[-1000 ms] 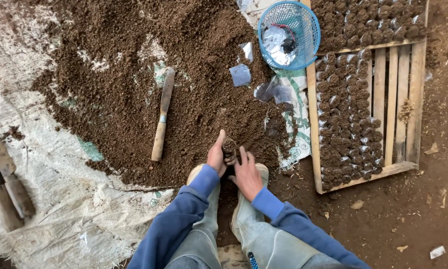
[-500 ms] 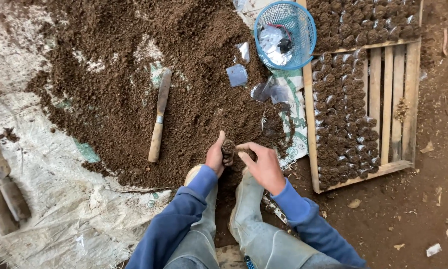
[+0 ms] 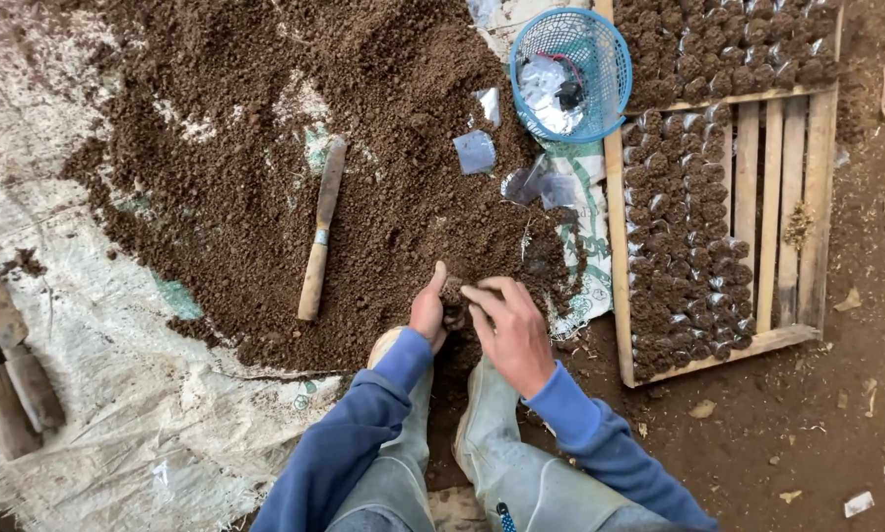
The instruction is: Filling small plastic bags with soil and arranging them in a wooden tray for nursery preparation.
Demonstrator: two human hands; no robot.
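My left hand (image 3: pixel 427 313) grips a small soil-filled plastic bag (image 3: pixel 453 301) at the near edge of the brown soil pile (image 3: pixel 265 148). Over the bag's top lies my right hand (image 3: pixel 509 330), fingers pressing onto the soil in it. Both hands sit just above my rubber boots (image 3: pixel 482 419). Both sleeves are blue.
A wooden-handled tool (image 3: pixel 321 229) lies on the soil to the left. A blue basket (image 3: pixel 572 74) with clear bags stands at the top. A wooden pallet (image 3: pixel 777 212) on the right holds several rows of filled bags (image 3: pixel 674 246). Loose clear bags (image 3: pixel 475 153) lie on the soil. Two tool handles (image 3: pixel 9 365) lie on the white tarp.
My right hand has moved from beside the bag to over its top, fingers now pressing on the soil. The left hand keeps hold of the bag.
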